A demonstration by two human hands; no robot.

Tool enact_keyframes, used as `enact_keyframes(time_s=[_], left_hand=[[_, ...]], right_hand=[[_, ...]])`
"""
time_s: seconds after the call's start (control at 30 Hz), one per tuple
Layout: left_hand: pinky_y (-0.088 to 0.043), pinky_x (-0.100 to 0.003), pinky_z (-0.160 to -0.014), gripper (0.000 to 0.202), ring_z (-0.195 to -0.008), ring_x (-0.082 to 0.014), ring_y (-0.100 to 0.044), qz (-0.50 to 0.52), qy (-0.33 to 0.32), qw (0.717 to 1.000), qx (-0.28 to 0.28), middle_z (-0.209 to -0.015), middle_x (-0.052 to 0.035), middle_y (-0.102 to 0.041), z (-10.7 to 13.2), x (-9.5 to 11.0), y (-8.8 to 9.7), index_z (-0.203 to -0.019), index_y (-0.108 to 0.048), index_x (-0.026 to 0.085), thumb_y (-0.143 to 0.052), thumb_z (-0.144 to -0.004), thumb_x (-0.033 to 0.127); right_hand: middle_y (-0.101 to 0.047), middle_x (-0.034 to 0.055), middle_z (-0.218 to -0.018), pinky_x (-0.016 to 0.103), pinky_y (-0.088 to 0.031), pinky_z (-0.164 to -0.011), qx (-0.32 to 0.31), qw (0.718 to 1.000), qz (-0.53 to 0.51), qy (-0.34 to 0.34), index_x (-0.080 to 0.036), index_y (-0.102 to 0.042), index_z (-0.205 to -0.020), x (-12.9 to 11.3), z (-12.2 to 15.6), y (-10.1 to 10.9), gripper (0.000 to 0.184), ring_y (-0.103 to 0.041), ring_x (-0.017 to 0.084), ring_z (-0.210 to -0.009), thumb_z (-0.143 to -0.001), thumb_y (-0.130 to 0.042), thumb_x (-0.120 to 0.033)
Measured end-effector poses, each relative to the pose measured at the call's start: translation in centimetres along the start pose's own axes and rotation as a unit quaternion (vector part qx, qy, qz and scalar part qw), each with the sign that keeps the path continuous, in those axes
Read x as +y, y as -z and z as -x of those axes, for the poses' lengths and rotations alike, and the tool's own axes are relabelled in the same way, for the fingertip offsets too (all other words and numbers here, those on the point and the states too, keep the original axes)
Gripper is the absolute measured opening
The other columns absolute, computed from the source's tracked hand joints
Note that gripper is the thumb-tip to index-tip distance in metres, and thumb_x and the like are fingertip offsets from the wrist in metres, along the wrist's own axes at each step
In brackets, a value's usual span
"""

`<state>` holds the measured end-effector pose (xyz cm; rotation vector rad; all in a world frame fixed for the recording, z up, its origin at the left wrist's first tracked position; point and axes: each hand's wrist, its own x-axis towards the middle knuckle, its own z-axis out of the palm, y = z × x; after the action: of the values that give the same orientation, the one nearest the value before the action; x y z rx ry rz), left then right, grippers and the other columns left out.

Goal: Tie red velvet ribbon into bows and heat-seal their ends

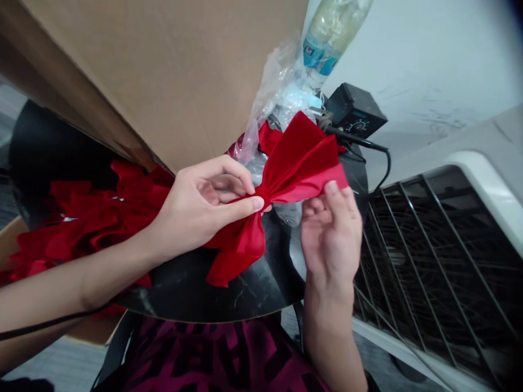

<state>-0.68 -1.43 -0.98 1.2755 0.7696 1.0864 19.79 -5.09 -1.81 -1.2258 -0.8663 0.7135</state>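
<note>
A red fabric bow (300,158) is held up over the black round table (237,294). My left hand (208,198) pinches its gathered middle between thumb and index finger. With thumb and fingertips, my right hand (330,234) grips the lower edge of the bow's right loop, where a lighter red side of the cloth shows. The bow's other end hangs below my left hand, partly covered by it. Left of that hand lies a heap of more red bows (93,223), with small white bits showing among them.
A big cardboard box (163,71) rises at the back of the table. Clear plastic wrap (278,87), a labelled bottle (333,41) and a black box with a dial (355,111) and cable stand behind the bow. A white-framed grille (433,261) is at the right.
</note>
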Motion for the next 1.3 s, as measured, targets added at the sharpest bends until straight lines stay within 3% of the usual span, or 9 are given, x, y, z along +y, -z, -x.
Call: enact_keyframes(time_s=[0.27, 0.33, 0.43, 0.5, 0.57, 0.77, 0.93, 1.13, 1.3], left_hand=[[-0.066, -0.030, -0.088, 0.007, -0.087, -0.0189, -0.080, 0.003, 0.017, 1.000, -0.009, -0.088, -0.0012, -0.081, 0.0, 0.2, -0.1, -0.086, -0.081, 0.023, -0.085, -0.083, 0.018], [-0.066, -0.028, -0.085, 0.006, -0.085, -0.0176, -0.079, -0.011, 0.012, 1.000, -0.018, -0.088, -0.0008, -0.082, -0.1, 0.3, -0.1, -0.087, -0.083, 0.024, -0.085, -0.084, 0.018], [-0.066, -0.027, -0.083, 0.006, -0.086, -0.0181, -0.079, -0.020, 0.024, 0.999, -0.031, -0.090, -0.0011, -0.083, -0.1, 0.4, -0.1, -0.088, -0.085, 0.025, -0.084, -0.085, 0.020], [-0.066, -0.025, -0.082, 0.005, -0.088, -0.0186, -0.079, -0.025, 0.034, 0.999, -0.028, -0.091, -0.0012, -0.083, -0.1, 0.4, -0.1, -0.089, -0.086, 0.026, -0.085, -0.085, 0.023], [-0.065, -0.024, -0.082, 0.006, -0.090, -0.0182, -0.079, -0.033, 0.049, 0.998, -0.018, -0.092, -0.0007, -0.083, -0.2, 0.5, -0.1, -0.091, -0.086, 0.027, -0.085, -0.085, 0.024], [-0.060, -0.016, -0.076, 0.009, -0.087, -0.0135, -0.077, -0.038, 0.116, 0.992, -0.038, -0.097, -0.0023, -0.083, -0.5, 0.5, 0.0, -0.097, -0.084, 0.020, -0.080, -0.089, 0.022], [-0.059, -0.016, -0.079, 0.003, -0.087, -0.0119, -0.076, -0.028, 0.089, 0.994, -0.055, -0.093, -0.0001, -0.082, -0.7, 0.2, 0.0, -0.090, -0.082, 0.019, -0.080, -0.087, 0.017], [-0.060, -0.015, -0.081, 0.008, -0.091, -0.0121, -0.078, -0.062, 0.112, 0.990, -0.056, -0.099, 0.0008, -0.084, -0.6, 0.1, 0.1, -0.095, -0.083, 0.020, -0.076, -0.092, 0.019], [-0.060, -0.016, -0.080, 0.013, -0.094, -0.0139, -0.079, -0.093, 0.125, 0.986, -0.066, -0.104, -0.0003, -0.083, -0.8, -0.3, 0.2, -0.100, -0.081, 0.020, -0.072, -0.092, 0.015]], right_hand=[[-0.058, -0.0052, -0.068, 0.025, -0.039, -0.049, 0.244, 0.955, -0.013, 0.167, -0.029, -0.073, -0.078, -0.4, -5.6, 8.6, 0.019, -0.050, 0.008, -0.054, -0.077, -0.082, -0.012], [-0.060, -0.0044, -0.063, 0.028, -0.039, -0.046, 0.231, 0.962, 0.025, 0.147, -0.029, -0.077, -0.074, -1.3, -7.1, 11.1, 0.022, -0.052, 0.009, -0.049, -0.077, -0.081, -0.008], [-0.067, 0.0012, -0.060, 0.028, -0.039, -0.042, 0.064, 0.990, 0.127, 0.003, -0.024, -0.082, -0.078, -1.9, -9.9, 12.8, 0.009, -0.059, 0.009, -0.044, -0.084, -0.079, -0.016], [-0.070, 0.0050, -0.063, 0.024, -0.039, -0.041, -0.046, 0.982, 0.157, -0.093, -0.017, -0.082, -0.084, -1.0, -11.8, 12.3, 0.009, -0.061, 0.007, -0.044, -0.086, -0.080, -0.026], [-0.073, 0.0072, -0.069, 0.020, -0.043, -0.042, -0.078, 0.980, 0.136, -0.124, -0.013, -0.080, -0.089, 0.9, -13.6, 10.7, 0.026, -0.062, 0.007, -0.047, -0.085, -0.083, -0.038], [-0.073, -0.0028, -0.082, 0.017, -0.054, -0.053, -0.027, 0.997, 0.051, -0.060, -0.023, -0.070, -0.100, 6.7, -18.5, 5.6, 0.039, -0.066, 0.008, -0.063, -0.072, -0.093, -0.038], [-0.069, -0.0033, -0.073, 0.021, -0.048, -0.048, 0.030, 0.998, 0.053, 0.026, -0.018, -0.075, -0.096, 8.8, -21.2, 4.5, 0.028, -0.057, 0.008, -0.053, -0.072, -0.088, -0.025], [-0.060, -0.0048, -0.052, 0.020, -0.033, -0.036, 0.098, 0.977, 0.111, 0.153, -0.013, -0.073, -0.077, 6.4, -21.9, 6.9, 0.010, -0.050, 0.007, -0.037, -0.074, -0.081, -0.017], [-0.059, -0.0086, -0.054, 0.020, -0.034, -0.038, 0.145, 0.939, 0.112, 0.292, -0.022, -0.059, -0.084, 2.5, -17.7, 9.3, 0.011, -0.062, 0.010, -0.043, -0.083, -0.066, -0.014]])
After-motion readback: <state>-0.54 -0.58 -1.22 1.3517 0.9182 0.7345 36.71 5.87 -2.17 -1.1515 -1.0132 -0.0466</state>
